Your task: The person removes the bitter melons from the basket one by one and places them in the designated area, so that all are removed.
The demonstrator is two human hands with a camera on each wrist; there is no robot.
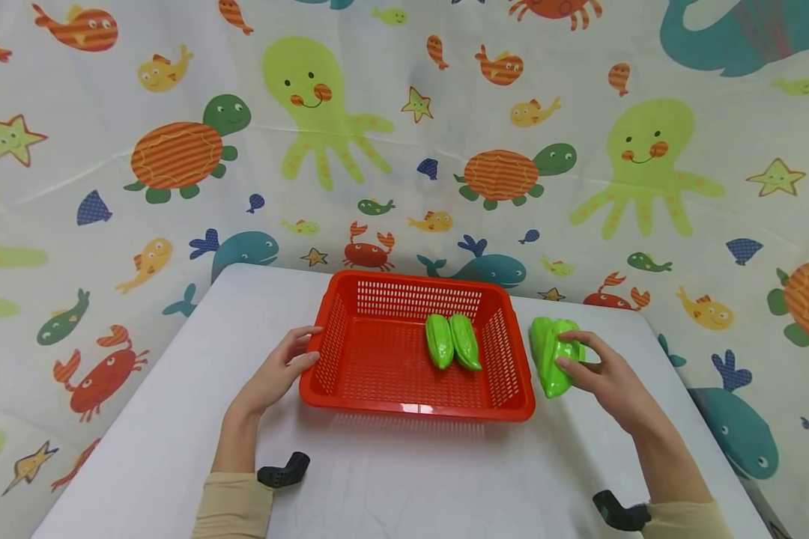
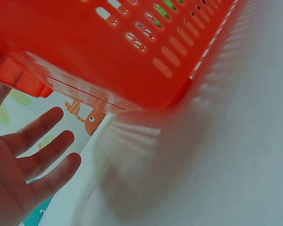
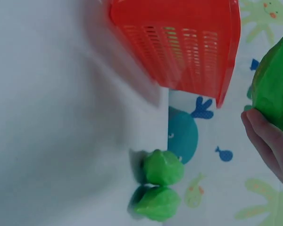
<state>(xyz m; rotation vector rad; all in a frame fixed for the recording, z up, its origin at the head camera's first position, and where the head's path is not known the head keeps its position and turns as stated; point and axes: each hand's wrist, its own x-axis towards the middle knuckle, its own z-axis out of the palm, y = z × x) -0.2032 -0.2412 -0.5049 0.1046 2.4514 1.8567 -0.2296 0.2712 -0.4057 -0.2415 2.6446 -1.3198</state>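
My right hand (image 1: 610,382) pinches a glossy green ribbed toy vegetable (image 1: 554,367), pointed at one end, between thumb and fingers. It is raised off the table to the right of the red basket (image 1: 418,408). Two more green toy vegetables (image 3: 163,167) lie on the table behind it, partly hidden in the head view. Inside the basket, two similar toy vegetables (image 1: 440,340) lie side by side toward the right. At the basket's left rim is my left hand (image 1: 279,372), its fingertips touching the edge. The left wrist view shows its fingers (image 2: 47,167) spread and fairly straight.
The basket stands on a table with a white cover (image 1: 377,479). Behind and around the table hangs a cloth (image 1: 391,97) printed with sea animals. Black wrist-worn devices (image 1: 285,470) sit by both sleeves.
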